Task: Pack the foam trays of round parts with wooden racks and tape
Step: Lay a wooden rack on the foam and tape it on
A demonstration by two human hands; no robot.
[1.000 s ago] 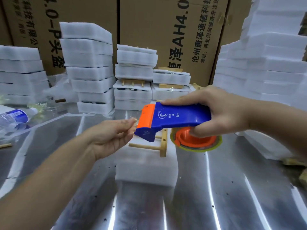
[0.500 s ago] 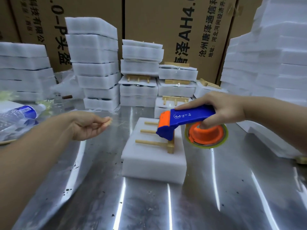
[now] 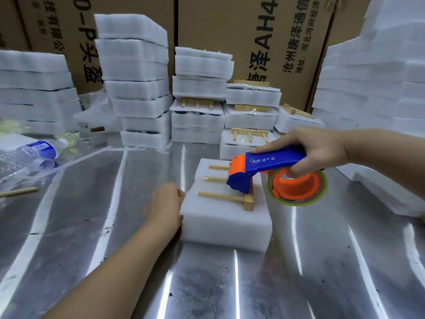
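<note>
A white foam tray (image 3: 220, 223) lies on the metal table in the middle. On its top rests a wooden rack (image 3: 248, 202) with three pegs pointing left. My right hand (image 3: 319, 153) grips a blue and orange tape dispenser (image 3: 271, 162), whose head sits over the rack's bar; its tape roll (image 3: 297, 188) hangs beside the tray's right side. My left hand (image 3: 166, 202) is blurred and lies against the tray's left edge. Its fingertips are hidden, and no tape strip shows clearly between hand and dispenser.
Stacks of white foam trays (image 3: 134, 88) line the back and right (image 3: 377, 88), some with wooden racks on top, in front of cardboard boxes (image 3: 264, 38). A plastic bottle (image 3: 34, 150) and a loose wooden peg (image 3: 19, 192) lie at the left.
My left hand has come down from the air at the left to the tray's left edge. The dispenser has dropped lower onto the rack.
</note>
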